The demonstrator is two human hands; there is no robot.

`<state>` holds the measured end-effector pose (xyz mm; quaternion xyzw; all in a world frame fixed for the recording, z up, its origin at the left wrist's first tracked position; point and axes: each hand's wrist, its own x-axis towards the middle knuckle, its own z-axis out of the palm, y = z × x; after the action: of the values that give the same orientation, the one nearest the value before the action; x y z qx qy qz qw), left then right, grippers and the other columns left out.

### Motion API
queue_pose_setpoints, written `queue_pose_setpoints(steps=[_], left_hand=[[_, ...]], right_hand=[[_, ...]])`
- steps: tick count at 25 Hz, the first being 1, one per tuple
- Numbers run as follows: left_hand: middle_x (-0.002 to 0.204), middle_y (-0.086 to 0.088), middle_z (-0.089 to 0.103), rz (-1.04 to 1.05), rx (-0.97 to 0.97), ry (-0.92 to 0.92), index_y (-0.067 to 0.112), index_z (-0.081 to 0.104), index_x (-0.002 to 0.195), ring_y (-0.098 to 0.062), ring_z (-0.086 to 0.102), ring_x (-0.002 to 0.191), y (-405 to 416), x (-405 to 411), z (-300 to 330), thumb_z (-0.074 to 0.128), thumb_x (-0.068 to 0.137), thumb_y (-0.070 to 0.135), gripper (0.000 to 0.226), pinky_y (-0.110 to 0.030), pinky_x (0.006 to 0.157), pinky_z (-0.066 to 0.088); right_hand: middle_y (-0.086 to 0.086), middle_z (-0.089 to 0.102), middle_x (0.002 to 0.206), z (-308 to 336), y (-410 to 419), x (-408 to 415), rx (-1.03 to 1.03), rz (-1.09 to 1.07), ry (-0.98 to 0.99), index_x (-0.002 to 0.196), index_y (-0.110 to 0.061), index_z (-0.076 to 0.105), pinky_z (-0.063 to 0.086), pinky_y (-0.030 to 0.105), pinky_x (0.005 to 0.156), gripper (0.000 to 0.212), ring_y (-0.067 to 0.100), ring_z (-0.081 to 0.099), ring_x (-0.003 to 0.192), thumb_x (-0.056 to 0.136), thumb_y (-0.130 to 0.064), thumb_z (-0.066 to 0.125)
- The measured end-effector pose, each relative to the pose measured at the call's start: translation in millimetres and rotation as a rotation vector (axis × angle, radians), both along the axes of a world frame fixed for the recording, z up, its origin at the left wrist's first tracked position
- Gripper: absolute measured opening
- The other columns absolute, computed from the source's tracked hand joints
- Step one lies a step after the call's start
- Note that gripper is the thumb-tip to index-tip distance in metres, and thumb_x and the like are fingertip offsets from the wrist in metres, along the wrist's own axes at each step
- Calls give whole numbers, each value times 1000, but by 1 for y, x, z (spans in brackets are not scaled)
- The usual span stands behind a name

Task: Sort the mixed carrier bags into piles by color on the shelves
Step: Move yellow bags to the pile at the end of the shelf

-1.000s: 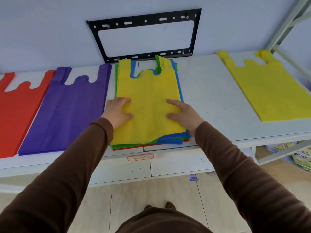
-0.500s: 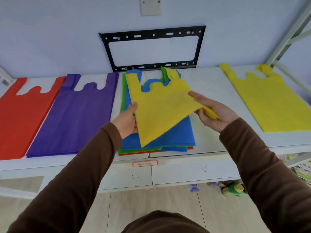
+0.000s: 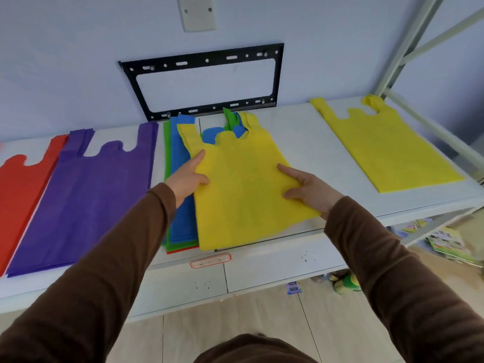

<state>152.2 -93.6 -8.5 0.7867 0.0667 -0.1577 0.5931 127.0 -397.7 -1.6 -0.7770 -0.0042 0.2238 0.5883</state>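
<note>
Shifted right: soft yellow bag [image 3: 243, 189] | hands pinching both edges

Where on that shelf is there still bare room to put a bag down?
One bare patch of shelf lies between the mixed stack and the yellow pile. A narrow strip runs between the purple pile and the stack. The left is crowded: the red pile and purple overlap.
</note>
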Motion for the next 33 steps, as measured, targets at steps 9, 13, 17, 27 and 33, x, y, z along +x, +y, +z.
queue_pose_setpoints(steps=[9,13,17,27,33], left_hand=[[159,0,25,-110,10,-358,30,9,155,-21,43,132,-134,96,126,55,94,2,81,-30,95,46],[157,4,28,-144,-86,-458,32,8,155,-17,53,120,-239,146,180,54,94,2,83,-25,75,53],[155,7,32,-127,-144,-488,31,8,154,-11,56,117,-334,179,175,54,94,2,81,-25,80,54],[154,-10,34,-73,418,-112,17,20,154,-29,47,132,-424,172,-16,62,89,5,78,-40,110,39],[158,-8,26,-81,509,-156,16,17,155,-26,35,140,-428,163,-26,59,91,6,77,-34,115,30]], right_hand=[[0,58,137,119,-128,65,120,-142,-225,143,-28,46,53,40,97,67,25,63,116,86,5,58],[1,60,133,169,-233,99,183,-197,-337,147,-20,39,55,35,92,67,22,66,112,88,9,53],[0,60,135,162,-345,127,244,-219,-338,146,-21,40,55,34,92,67,21,65,114,87,8,55],[5,47,145,-29,-418,141,-388,-165,-126,144,-30,44,46,29,94,68,19,55,109,83,-8,66],[-2,46,146,-36,-424,134,-398,-125,-202,145,-33,41,40,23,88,64,17,52,116,88,-9,58]])
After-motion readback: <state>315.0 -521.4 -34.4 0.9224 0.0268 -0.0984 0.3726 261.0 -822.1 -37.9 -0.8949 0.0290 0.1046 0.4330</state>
